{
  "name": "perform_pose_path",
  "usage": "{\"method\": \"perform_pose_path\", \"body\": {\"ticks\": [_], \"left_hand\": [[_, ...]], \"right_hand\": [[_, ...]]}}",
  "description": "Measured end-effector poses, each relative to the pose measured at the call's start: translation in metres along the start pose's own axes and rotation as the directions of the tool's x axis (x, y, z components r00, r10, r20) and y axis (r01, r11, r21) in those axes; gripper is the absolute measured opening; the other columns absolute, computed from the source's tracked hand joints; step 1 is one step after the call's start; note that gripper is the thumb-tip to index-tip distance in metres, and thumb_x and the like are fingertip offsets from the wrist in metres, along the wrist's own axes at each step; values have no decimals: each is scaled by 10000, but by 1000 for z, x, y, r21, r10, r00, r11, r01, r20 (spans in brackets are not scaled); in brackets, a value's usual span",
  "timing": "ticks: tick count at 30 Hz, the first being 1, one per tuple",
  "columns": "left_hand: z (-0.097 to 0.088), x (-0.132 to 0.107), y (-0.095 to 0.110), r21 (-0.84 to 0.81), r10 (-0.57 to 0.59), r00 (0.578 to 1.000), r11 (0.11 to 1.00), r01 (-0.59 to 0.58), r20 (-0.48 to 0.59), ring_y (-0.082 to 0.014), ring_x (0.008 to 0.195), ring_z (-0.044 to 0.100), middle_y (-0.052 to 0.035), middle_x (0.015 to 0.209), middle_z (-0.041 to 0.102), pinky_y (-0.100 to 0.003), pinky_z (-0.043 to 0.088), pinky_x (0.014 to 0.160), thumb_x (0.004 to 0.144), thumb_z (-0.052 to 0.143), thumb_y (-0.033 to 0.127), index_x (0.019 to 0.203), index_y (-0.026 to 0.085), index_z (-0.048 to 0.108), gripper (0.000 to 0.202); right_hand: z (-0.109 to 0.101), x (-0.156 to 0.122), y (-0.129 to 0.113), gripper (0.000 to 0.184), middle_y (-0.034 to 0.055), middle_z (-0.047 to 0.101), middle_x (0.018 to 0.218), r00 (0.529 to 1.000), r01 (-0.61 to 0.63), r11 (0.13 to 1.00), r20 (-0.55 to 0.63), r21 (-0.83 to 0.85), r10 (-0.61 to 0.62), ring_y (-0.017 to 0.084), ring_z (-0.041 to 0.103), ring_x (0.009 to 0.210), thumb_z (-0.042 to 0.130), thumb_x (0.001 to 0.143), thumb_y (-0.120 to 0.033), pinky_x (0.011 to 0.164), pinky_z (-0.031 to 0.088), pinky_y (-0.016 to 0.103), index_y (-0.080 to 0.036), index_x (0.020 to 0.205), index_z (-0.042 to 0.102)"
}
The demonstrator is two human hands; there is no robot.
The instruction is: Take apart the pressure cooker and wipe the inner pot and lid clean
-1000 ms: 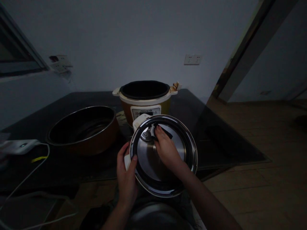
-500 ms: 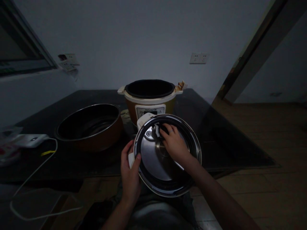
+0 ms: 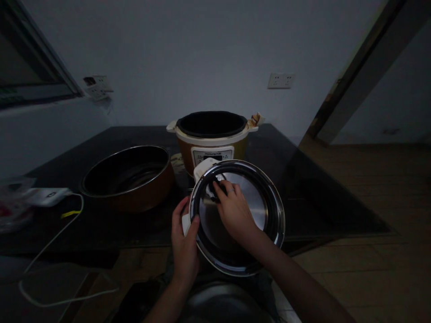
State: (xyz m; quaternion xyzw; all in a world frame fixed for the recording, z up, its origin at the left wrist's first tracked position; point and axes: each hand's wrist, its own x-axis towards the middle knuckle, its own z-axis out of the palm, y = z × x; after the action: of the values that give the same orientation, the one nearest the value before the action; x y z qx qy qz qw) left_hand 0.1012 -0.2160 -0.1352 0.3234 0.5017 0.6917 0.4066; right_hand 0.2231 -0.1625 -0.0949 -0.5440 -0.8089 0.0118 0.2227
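We count two hands, both on one round lid [image 3: 209, 224] — tilted up in front of the cooker, its shiny inner side facing us. Our left hand [image 3: 185, 242] pinches the rim, thumb on the inner side and fingers behind, beside a white handle [image 3: 186, 222]. Our right hand [image 3: 237, 215] rests on the inner side with bent fingers; something dark is under the fingertips, and we cannot tell whether they pinch it.

Behind the lid stands one open cooker [image 3: 210, 141] with a pale collar, and to its left one brown pot [image 3: 148, 193]. Farther left we see one white power strip [image 3: 50, 196], one pale cord [image 3: 58, 235], one yellow strip [image 3: 70, 214] and one plastic bag [image 3: 13, 208].

The tabletop [image 3: 319, 211] is black and smooth, near a pale wall [image 3: 188, 54]. One double socket [image 3: 281, 80] is to the cooker's right; more sockets [image 3: 97, 86] are near the window [image 3: 30, 58]. The room is dim — a brown floor [image 3: 363, 269] shows at right.
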Motion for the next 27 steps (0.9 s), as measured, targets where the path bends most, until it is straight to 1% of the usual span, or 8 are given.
{"method": "perform_pose_path", "body": {"ticks": [5,7,12,18,21,23,25,27], "left_hand": [[0,0,0,3,4,1000,1000,-4,3,-275,1200,565,-59,1276,607,-433,405,1059,767,728,371,1256,275,556,527],[1,0,0,-8,-3,1000,1000,3,-2,-278,1206,561,-60,1270,609,-435,400,1064,768,728,367,1252,272,558,522],[1,0,-1,-20,-4,1000,1000,3,-13,-275,1205,562,-55,1264,611,-427,399,1066,765,731,353,1246,274,562,516],[0,-1,-2,-17,-5,1000,1000,5,-26,-268,1218,553,-51,1281,603,-412,405,1060,773,724,356,1248,281,561,508],[1,-1,-2,-34,-13,999,999,12,-41,-262,1210,562,-53,1290,601,-396,417,1049,773,727,359,1255,284,556,517],[2,-1,-1,-50,-24,999,999,21,-48,-259,1186,581,-56,1286,606,-380,448,1015,767,733,359,1253,283,556,523],[2,0,-1,-57,-32,998,998,29,-50,-259,1169,593,-57,1276,613,-367,470,986,760,739,361,1249,280,558,527],[2,0,-1,-52,-30,998,998,27,-50,-263,1158,598,-59,1269,617,-360,484,963,751,744,366,1250,274,557,541]], "right_hand": [[-1,8,-8,449,156,556,1316,999,30,998,-35,-49,-31,301,496,1134,403,901,-86,973,478,467,-104,1327,545],[1,8,-10,437,159,557,1329,998,56,995,-38,-85,-59,303,498,1158,398,907,-79,975,484,461,-91,1315,554],[4,0,-10,441,148,507,1421,978,208,965,6,-159,-209,312,478,1243,381,914,-67,993,485,446,-55,1324,544],[4,-8,-7,451,168,488,1438,936,351,919,50,-180,-347,303,450,1313,364,929,-78,1083,410,451,-21,1354,506],[4,-16,2,468,143,447,1474,908,418,899,84,-131,-410,298,394,1366,374,926,-75,1123,361,475,-33,1383,470],[5,-24,11,489,131,436,1483,894,443,894,109,-70,-435,286,378,1381,387,914,-62,1122,362,490,-49,1399,449],[6,-33,25,517,111,446,1479,891,441,898,130,-12,-435,269,381,1384,389,896,-35,1115,374,497,-78,1408,441],[7,-39,42,562,88,458,1474,908,398,917,129,34,-399,249,376,1390,370,869,5,1119,368,503,-114,1413,443]]}}
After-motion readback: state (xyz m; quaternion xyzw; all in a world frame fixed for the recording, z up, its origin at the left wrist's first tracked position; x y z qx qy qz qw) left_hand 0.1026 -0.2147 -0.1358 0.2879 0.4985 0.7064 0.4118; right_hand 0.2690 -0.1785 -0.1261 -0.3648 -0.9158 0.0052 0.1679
